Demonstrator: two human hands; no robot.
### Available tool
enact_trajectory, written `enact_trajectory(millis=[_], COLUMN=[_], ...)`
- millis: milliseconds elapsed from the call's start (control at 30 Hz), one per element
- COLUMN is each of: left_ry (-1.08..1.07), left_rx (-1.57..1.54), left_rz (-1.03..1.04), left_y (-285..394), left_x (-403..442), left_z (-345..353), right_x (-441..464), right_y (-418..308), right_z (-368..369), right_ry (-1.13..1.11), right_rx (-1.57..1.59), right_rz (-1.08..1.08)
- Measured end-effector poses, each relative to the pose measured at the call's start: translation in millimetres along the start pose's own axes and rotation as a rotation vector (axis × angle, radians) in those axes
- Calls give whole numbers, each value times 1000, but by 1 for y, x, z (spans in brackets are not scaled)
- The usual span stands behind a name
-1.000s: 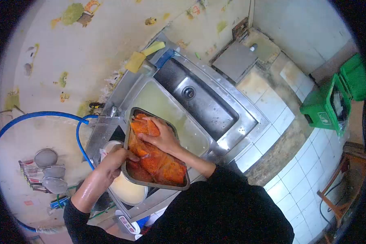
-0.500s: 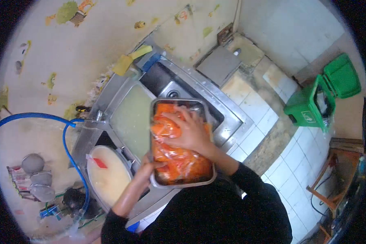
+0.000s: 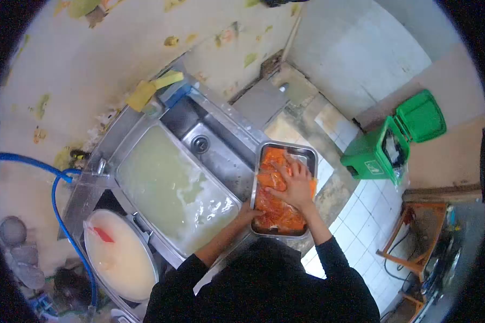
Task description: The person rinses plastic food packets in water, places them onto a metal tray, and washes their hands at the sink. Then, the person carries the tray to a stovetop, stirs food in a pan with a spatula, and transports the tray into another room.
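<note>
A rectangular metal tray (image 3: 256, 185) holds orange-red food pieces (image 3: 275, 209) that look wrapped in clear plastic. My left hand (image 3: 248, 216) grips the tray's left side, with the thumb over the rim near the food. On top of the food, my right hand (image 3: 297, 188) lies with its fingers spread. The tray is held in front of my body, at the right end of the sink counter.
Left of the tray are a basin of cloudy water (image 3: 164, 177) and an empty metal sink (image 3: 221, 161). A round pot of pale liquid (image 3: 121, 258) and a blue hose (image 3: 64, 215) are farther left. An open green bin (image 3: 369, 156) and wooden chair (image 3: 415, 264) stand right.
The tray and both my hands have moved right, from over the basin to past the sink's right side. The view has turned right too. My right hand remains on the food.
</note>
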State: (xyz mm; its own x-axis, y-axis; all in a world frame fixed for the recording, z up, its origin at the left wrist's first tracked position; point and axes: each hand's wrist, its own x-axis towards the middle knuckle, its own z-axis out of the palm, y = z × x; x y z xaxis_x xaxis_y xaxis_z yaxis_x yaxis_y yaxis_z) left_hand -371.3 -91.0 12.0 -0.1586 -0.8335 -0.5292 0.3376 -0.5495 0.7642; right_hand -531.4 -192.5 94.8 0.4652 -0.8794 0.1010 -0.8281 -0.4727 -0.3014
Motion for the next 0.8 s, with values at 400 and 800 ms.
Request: enact_trajectory(millis=[400,800], left_ry=[-35,550], left_rx=[-28,102], left_rz=[376,416], left_y=[1,74], left_x=[-3,-55], left_z=[-38,-161], right_x=[216,435], right_y=[-128,-188], right_z=[5,149], right_ry=[132,152], right_rx=[356,-61], right_rz=[-240,-591])
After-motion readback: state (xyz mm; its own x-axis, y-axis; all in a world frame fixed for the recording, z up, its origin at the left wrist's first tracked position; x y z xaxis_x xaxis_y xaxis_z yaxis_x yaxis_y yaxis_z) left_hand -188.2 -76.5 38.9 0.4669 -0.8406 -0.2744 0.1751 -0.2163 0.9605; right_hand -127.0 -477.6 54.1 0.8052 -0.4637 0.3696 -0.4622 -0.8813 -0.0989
